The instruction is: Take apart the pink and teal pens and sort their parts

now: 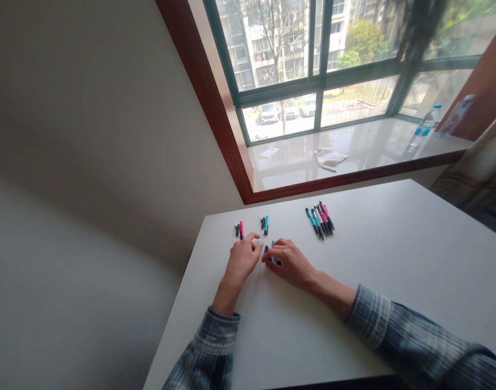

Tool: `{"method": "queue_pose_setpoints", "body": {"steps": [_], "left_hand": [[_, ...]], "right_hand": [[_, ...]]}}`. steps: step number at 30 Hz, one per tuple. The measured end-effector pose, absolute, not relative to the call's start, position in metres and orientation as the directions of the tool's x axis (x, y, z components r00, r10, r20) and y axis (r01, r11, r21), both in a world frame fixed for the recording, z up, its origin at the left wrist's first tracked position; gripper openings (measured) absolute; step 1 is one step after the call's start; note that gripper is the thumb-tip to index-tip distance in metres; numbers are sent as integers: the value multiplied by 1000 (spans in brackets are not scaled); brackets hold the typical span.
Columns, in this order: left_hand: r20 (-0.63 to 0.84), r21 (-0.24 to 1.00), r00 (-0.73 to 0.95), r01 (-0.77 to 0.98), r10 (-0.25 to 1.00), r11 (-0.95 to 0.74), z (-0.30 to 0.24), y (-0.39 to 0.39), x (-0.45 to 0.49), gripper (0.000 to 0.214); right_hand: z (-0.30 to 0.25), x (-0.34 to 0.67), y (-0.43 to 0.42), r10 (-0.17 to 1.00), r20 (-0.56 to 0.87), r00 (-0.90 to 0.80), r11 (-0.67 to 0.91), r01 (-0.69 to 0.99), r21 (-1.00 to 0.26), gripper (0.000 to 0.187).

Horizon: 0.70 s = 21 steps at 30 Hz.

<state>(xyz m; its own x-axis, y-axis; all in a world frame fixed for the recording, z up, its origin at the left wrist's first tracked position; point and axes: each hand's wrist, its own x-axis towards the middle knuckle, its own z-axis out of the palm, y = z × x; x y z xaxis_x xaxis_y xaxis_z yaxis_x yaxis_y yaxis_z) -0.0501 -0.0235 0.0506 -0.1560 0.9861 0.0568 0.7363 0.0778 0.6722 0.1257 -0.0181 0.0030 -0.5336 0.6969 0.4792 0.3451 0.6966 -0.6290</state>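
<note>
My left hand and my right hand rest close together on the white table, fingers curled round a small clear packet of pens with black and teal parts showing between them. Just beyond the hands lie two more small packets: one with a pink and a black pen, one with a teal and a black pen. Further right lies a loose bunch of teal, pink and black pens. Both sleeves are blue plaid.
A glossy window sill runs behind the table, with a folded cloth, a paper scrap and a water bottle on it. A grey wall stands at left. A curtain hangs at right.
</note>
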Motion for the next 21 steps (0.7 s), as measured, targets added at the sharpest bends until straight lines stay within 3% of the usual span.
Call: {"method": "queue_pose_setpoints", "body": {"steps": [6,10,14,21], "left_hand": [[73,662,-126,748,989,46,50,-27,-61,16],[-14,483,-73,873,997,70,61,-34,-62,10],[-101,324,-25,944,995,57,70,-38,-57,14],[-112,299,20,954,993,15,72,-39,-49,17]], "right_hand": [[7,139,-12,710,525,-470,691,320,-648,10],[2,154,-7,799,452,-398,599,449,-663,17],[-1,158,-9,838,339,-428,540,556,-632,11],[1,150,-13,835,293,-466,535,563,-630,10]]}}
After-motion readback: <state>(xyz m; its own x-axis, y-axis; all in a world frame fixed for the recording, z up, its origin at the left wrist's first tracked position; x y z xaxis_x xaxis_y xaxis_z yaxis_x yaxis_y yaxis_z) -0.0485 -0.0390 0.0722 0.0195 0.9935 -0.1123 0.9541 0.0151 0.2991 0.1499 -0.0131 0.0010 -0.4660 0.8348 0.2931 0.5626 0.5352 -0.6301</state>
